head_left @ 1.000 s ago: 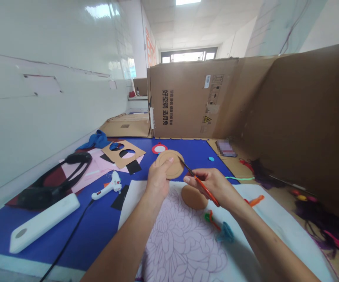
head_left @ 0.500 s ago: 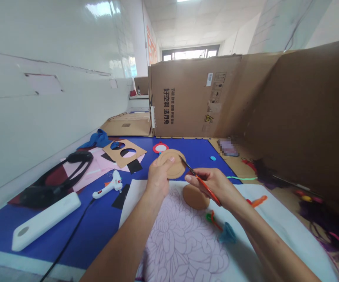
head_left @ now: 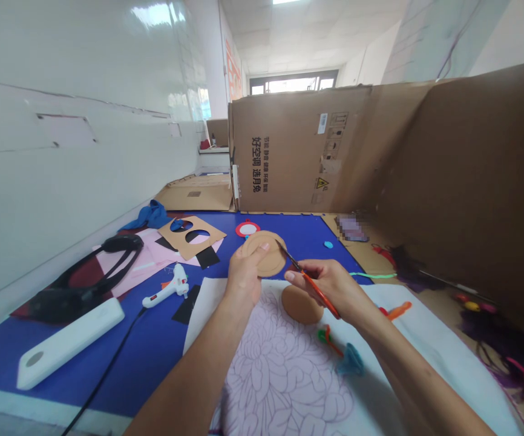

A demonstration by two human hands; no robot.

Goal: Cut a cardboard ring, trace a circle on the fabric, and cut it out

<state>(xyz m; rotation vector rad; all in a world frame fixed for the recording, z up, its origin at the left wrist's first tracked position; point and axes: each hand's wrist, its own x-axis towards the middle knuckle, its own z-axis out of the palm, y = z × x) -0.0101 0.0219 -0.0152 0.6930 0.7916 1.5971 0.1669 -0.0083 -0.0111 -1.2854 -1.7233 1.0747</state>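
My left hand [head_left: 244, 272] grips a round tan cardboard disc [head_left: 271, 257] by its left side, thumb on top. A smaller circle is marked inside the disc's edge. In my right hand [head_left: 325, 284] is a pair of scissors with orange handles [head_left: 317, 289]; the dark blades point up and left, their tips over the disc's right part. Whether the blades cut into the card I cannot tell. Beneath the hands, a second brown disc [head_left: 302, 304] lies on a white sheet with a purple flower line drawing [head_left: 280, 369]. A blue and orange pipe-cleaner piece [head_left: 350, 360] lies nearby.
To the left lie a white glue gun [head_left: 169, 289] with a black cord, a long white device [head_left: 71, 344], black headphones [head_left: 89, 272] and a cardboard piece with two round holes [head_left: 178, 241]. A red-rimmed round piece [head_left: 247, 229] is behind the disc. Cardboard walls [head_left: 302, 157] enclose the back and right.
Almost nothing differs. The scissors and right hand have shifted very slightly left, along with a small shift of the whole view.
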